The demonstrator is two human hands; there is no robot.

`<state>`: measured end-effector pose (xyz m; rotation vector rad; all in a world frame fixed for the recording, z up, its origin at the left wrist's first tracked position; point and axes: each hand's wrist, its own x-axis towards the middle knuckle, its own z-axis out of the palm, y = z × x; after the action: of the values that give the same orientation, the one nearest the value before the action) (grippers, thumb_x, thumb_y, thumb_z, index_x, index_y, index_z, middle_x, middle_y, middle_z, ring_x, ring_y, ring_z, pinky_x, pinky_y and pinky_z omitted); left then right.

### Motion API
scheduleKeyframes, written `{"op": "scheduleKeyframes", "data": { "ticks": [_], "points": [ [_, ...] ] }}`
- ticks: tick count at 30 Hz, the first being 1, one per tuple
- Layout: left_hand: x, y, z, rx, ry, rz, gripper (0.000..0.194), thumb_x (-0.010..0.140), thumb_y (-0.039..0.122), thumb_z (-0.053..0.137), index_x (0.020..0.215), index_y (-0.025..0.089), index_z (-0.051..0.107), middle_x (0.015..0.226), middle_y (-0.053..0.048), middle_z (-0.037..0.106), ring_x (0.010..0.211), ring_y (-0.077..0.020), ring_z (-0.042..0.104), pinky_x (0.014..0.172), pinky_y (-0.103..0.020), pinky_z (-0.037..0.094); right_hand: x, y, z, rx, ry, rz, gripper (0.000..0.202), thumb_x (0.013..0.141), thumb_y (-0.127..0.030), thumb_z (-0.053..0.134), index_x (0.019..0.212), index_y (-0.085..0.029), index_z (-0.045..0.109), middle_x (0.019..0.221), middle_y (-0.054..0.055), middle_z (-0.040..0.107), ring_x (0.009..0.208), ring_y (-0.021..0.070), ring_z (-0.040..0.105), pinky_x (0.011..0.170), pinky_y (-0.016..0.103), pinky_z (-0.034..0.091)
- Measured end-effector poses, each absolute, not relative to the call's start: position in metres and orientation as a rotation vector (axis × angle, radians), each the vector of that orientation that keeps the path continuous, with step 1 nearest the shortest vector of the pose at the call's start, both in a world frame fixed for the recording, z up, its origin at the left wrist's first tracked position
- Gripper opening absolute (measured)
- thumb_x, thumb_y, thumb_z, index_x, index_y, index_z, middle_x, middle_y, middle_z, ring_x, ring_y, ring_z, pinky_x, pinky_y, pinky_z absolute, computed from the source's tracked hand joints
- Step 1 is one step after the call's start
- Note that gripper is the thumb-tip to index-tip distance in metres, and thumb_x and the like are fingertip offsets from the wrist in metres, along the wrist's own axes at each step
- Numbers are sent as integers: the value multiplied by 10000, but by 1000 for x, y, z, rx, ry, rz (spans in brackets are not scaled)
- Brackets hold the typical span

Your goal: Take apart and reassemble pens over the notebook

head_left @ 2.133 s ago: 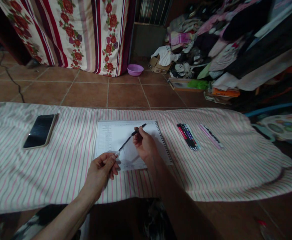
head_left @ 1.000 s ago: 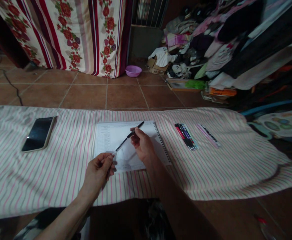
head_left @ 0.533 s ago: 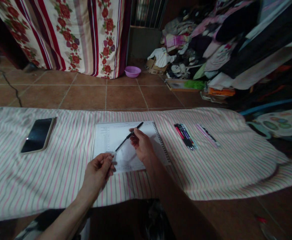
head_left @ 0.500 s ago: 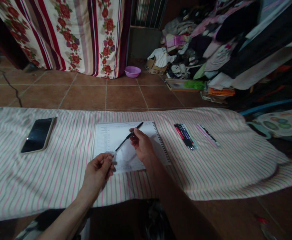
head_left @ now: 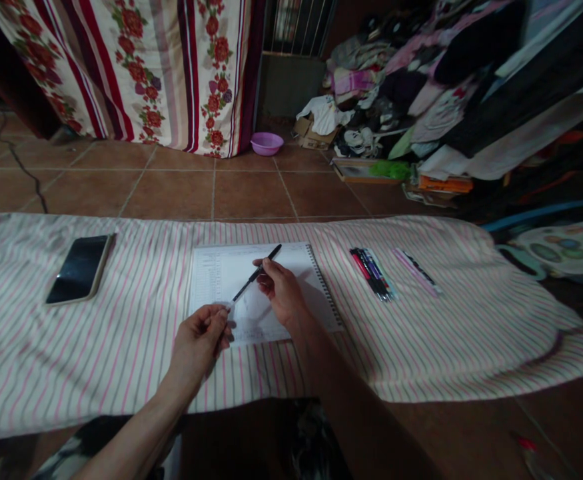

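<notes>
A dark pen point(head_left: 244, 288) is held slantwise above an open spiral-bound notebook point(head_left: 301, 293). My right hand point(head_left: 278, 288) grips its upper part between thumb and fingers, with the black end poking out beyond them. At the lower end, the thumb and fingers of my left hand point(head_left: 205, 333) pinch the pen's pale, clear-looking tip. Exactly what lies inside that pinch is too small to make out. The page beneath carries faint printed lines and a column of small text on its left side.
A striped cloth point(head_left: 141, 333) covers the low surface. A phone point(head_left: 80, 269) lies at the left. Right of the notebook lie a bundle of several pens point(head_left: 372, 275) and a few more pens point(head_left: 417, 271). On the tiled floor beyond stands a purple basin point(head_left: 266, 143).
Both hands stay on the pen. My right hand and the pen have shifted slightly left, toward my left hand. The whole view has drifted a little.
</notes>
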<state>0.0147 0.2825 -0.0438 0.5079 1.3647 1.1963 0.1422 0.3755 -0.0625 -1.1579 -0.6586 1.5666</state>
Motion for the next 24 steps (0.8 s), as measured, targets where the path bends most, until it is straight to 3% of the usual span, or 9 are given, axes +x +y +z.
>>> {"op": "scheduleKeyframes", "data": {
  "ticks": [9, 15, 24],
  "points": [
    [11, 285, -49, 565, 1346, 1177, 309, 625, 371, 697, 767, 115, 597, 503, 9, 561, 377, -53, 443, 359, -164, 266, 143, 374, -58, -1174, -682, 1577, 266, 593, -397, 676, 751, -184, 693, 643, -17, 590, 577, 69, 529, 488, 170, 345],
    [9, 286, -55, 569, 1331, 1176, 316, 643, 369, 685, 795, 113, 577, 511, 15, 555, 384, -57, 447, 352, -162, 263, 143, 374, -57, -1168, -722, 1624, 288, 573, -389, 687, 765, -174, 690, 693, 4, 616, 569, 73, 531, 427, 159, 287],
    [11, 290, -55, 583, 1320, 1196, 319, 648, 365, 678, 803, 106, 575, 520, 14, 557, 397, -61, 454, 361, -166, 277, 142, 373, -60, -1189, -764, 1611, 289, 570, -378, 714, 783, -186, 674, 725, -5, 620, 572, 63, 521, 465, 176, 321]
  ]
}}
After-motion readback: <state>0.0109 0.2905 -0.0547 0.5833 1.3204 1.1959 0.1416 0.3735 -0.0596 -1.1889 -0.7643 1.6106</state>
